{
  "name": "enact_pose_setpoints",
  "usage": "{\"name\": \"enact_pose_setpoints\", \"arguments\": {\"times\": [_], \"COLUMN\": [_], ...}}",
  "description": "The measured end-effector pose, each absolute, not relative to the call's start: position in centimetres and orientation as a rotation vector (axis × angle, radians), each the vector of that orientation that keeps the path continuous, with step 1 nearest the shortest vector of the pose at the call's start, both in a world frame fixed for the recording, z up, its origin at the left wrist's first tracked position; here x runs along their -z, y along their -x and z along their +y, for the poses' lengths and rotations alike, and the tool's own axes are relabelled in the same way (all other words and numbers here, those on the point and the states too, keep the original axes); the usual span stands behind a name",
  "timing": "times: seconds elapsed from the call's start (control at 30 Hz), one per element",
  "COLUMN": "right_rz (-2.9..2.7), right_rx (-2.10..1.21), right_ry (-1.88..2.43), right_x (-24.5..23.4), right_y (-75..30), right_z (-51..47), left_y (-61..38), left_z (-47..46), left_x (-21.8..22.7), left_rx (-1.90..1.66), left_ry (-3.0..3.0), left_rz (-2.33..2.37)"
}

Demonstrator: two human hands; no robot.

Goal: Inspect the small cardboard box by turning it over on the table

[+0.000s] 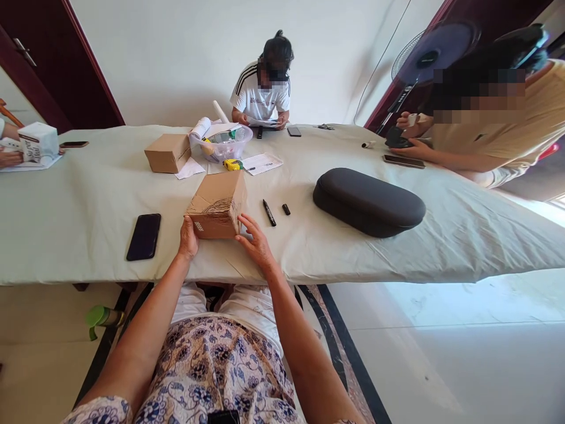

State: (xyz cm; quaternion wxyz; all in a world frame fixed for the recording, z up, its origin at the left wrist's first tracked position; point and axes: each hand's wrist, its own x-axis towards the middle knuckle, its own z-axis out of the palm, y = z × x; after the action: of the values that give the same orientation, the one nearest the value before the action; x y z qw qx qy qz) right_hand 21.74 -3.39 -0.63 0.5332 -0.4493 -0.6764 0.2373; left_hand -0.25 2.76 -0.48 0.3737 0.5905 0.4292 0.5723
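A brown cardboard box [217, 191] stands in front of me near the table's edge, with black scribbled lines around its near right corner. My left hand [189, 240] grips its left side, the thumb along the near face. Against the right side press the fingers of my right hand [255, 240], somewhat spread, so the box is held between both hands. Right of the box lies a black marker [269, 213], and beside it is its separate black cap [286, 209]. A dark smartphone [143, 237] lies to the left of my left hand.
A black hard case [369, 202] sits to the right. Beyond my box are another cardboard box [166, 154], a plastic basin [241, 147] of items and a yellow tape measure [232, 165]. Co-workers sit across the table and at both ends. A green-lidded bottle [102, 317] is below left.
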Motion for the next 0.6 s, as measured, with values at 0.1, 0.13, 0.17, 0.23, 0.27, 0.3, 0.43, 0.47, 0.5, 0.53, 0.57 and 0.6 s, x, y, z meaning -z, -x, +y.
{"name": "enact_pose_setpoints", "arguments": {"times": [0.1, 0.13, 0.17, 0.23, 0.27, 0.3, 0.43, 0.47, 0.5, 0.53, 0.57, 0.6], "right_rz": [-1.572, -1.559, -1.548, -1.526, -1.514, -1.498, -1.368, -1.324, -1.279, -1.235, -1.189, -1.145], "right_rx": [-0.582, -0.621, -0.670, -0.749, -0.763, -0.756, -0.635, -0.595, -0.552, -0.509, -0.463, -0.421], "right_ry": [1.131, 1.127, 1.110, 1.059, 1.038, 1.024, 1.025, 1.032, 1.040, 1.047, 1.054, 1.061], "right_x": [0.8, 0.9, 0.9, 1.0, 1.0, 0.9, 0.6, 0.5, 0.4, 0.3, 0.3, 0.2], "right_y": [-21.6, -21.6, -21.5, -21.3, -21.3, -21.3, -21.5, -21.6, -21.7, -21.8, -21.9, -22.0], "right_z": [-3.3, -3.2, -3.2, -3.2, -3.3, -3.3, -3.7, -3.7, -3.8, -3.9, -3.9, -4.0], "left_y": [-0.1, -0.2, -0.2, -0.2, -0.2, -0.1, 0.1, 0.1, 0.1, 0.1, 0.0, -0.1], "left_z": [2.8, 2.9, 2.9, 2.9, 2.9, 2.8, 2.1, 1.8, 1.6, 1.4, 1.2, 1.0], "left_x": [0.3, 0.2, 0.2, 0.2, 0.3, 0.3, 0.1, 0.0, -0.1, -0.2, -0.3, -0.4], "left_rx": [-1.574, -1.571, -1.564, -1.547, -1.534, -1.517, -1.417, -1.377, -1.328, -1.272, -1.214, -1.161], "left_ry": [-1.396, -1.383, -1.377, -1.375, -1.378, -1.384, -1.382, -1.397, -1.430, -1.483, -1.554, -1.634], "left_rz": [1.054, 1.050, 1.046, 1.031, 1.022, 1.010, 0.950, 0.952, 0.964, 0.980, 0.996, 1.012]}}
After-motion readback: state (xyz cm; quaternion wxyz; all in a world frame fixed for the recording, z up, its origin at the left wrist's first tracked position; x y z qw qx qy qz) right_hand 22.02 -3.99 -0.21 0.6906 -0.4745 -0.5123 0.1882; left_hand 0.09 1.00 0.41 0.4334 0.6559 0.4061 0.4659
